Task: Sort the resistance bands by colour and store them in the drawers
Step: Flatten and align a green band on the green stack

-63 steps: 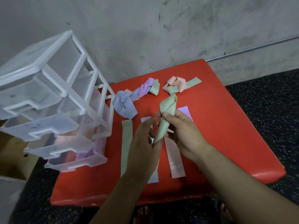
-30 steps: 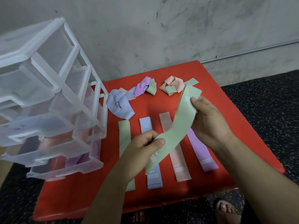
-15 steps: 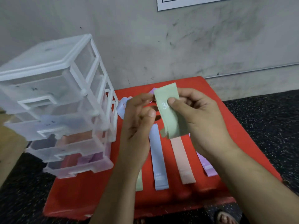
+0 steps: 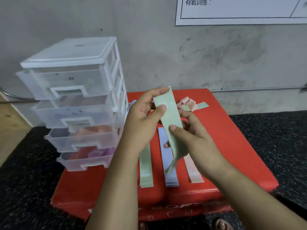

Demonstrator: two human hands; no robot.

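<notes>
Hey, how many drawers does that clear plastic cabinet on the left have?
4, stacked in the drawer unit: top drawer, second drawer, third drawer and bottom drawer. All four fronts show, so none seems hidden.

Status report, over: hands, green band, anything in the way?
Left hand and right hand both pinch held green band, raised above red table. Flat green band, blue band, pink band lie beneath. Drawer unit front unobstructed.

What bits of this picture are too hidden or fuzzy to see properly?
Head view:
- Number on the held green band: blurred, partly under the thumb of the left hand.
- Pink band: top hidden by the right hand.
- Wall sheet: cut off by the top edge.
- Drawers: frosted fronts blur the contents.
</notes>
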